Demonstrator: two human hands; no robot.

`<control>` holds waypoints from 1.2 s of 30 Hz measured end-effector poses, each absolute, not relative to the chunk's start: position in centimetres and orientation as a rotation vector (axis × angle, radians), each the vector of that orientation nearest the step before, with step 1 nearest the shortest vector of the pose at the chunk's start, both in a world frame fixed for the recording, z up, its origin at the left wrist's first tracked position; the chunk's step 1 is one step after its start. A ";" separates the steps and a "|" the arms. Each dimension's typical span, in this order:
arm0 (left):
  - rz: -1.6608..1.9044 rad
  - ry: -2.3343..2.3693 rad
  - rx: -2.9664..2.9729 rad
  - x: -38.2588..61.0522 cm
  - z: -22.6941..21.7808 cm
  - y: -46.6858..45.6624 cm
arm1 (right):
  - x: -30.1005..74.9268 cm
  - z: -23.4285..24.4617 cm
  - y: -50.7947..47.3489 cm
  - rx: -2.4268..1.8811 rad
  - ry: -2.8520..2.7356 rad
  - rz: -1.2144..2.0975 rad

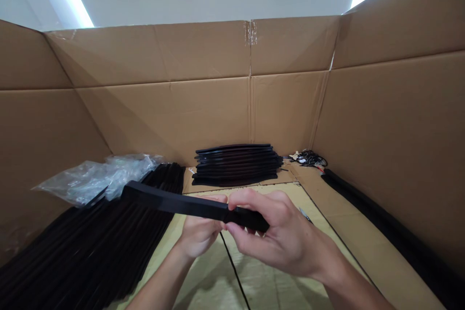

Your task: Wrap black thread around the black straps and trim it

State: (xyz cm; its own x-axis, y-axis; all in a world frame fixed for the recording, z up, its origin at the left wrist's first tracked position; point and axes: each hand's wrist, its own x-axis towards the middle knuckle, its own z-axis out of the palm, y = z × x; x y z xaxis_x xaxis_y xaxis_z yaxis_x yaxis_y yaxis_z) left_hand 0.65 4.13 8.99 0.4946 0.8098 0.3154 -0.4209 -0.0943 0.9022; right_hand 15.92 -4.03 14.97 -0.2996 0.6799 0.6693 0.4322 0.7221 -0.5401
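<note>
A flat black rubber strip (174, 203) lies across my two hands, its far end pointing left over the pile. My left hand (199, 230) grips it from below near the middle. My right hand (279, 232) wraps over its near end, fingers and thumb closed around it. A small metal-tipped tool (305, 214) shows just beyond my right hand, not touching it. Below my hands runs a thin black cord (232, 266).
A large cardboard enclosure (163, 116) surrounds me. A curved stack of black strips (236, 164) lies ahead, more black strips (90, 237) at left, a clear plastic bag (101, 179) beyond them, a black cable tangle (308, 158) and a long black strip (385, 227) at right.
</note>
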 end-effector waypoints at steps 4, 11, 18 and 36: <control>1.067 0.397 1.288 0.8 9.0 3.9 | 15.8 14.9 -3.9 -0.828 -1.919 0.307; 1.072 0.422 1.220 1.3 9.4 3.6 | 16.0 14.8 -4.0 -0.911 -1.933 0.294; 1.070 0.417 1.186 1.5 9.5 3.5 | 16.0 14.5 -3.9 -0.949 -1.931 0.270; 1.207 0.360 1.167 2.0 9.4 3.4 | 16.7 15.2 -3.9 -1.014 -1.900 0.572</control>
State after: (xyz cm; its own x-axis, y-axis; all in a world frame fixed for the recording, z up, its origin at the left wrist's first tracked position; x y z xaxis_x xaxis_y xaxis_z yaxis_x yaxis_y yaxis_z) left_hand 1.99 3.41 9.40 0.3835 0.8586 0.3402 -0.5324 -0.0954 0.8411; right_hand 16.71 -3.92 15.19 -0.2778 0.8281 0.4869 0.4221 0.5606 -0.7125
